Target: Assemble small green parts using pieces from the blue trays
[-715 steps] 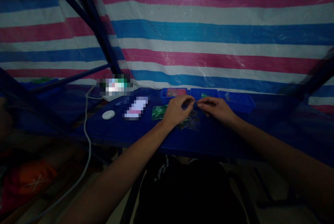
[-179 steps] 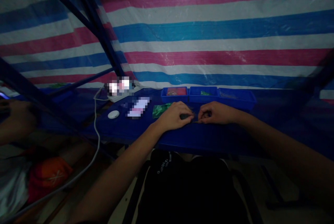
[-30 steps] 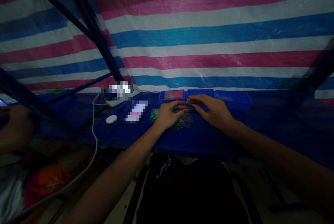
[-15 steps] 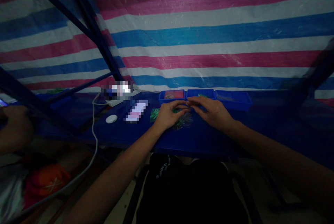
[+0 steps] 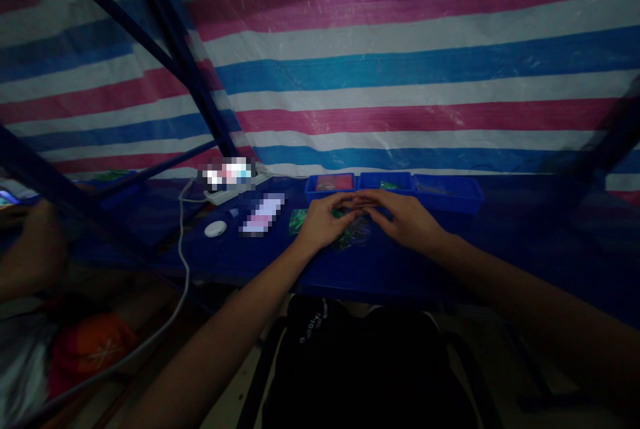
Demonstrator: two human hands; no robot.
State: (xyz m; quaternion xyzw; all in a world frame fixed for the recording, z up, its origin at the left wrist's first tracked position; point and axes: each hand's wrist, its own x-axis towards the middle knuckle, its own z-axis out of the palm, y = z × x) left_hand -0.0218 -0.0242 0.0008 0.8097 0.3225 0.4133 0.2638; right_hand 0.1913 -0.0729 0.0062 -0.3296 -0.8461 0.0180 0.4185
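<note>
My left hand (image 5: 324, 221) and my right hand (image 5: 406, 217) meet over the blue table, fingertips touching or nearly so. The fingers of both are curled inward in a pinch. Whatever is between them is too small and dark to make out. Beneath the fingers lies a pile of clear plastic (image 5: 359, 234) with some green in it. A green packet (image 5: 297, 221) rests just left of my left hand. Behind the hands stand a blue bin with pinkish-red contents (image 5: 308, 186), a blue bin with green pieces (image 5: 406, 178) and a third blue bin (image 5: 457, 201) holding something clear.
A blurred-out phone-like screen (image 5: 263, 214) and a white round object (image 5: 215, 228) lie to the left. Farther back is a white power strip (image 5: 235, 194), its cable (image 5: 184, 269) hanging off the table. Another person's arm (image 5: 35, 252) shows at far left. Blue frame bars (image 5: 170, 49) rise there.
My right hand's fingers have moved slightly left and now overlap the left fingertips more. The left hand stays nearly in place.
</note>
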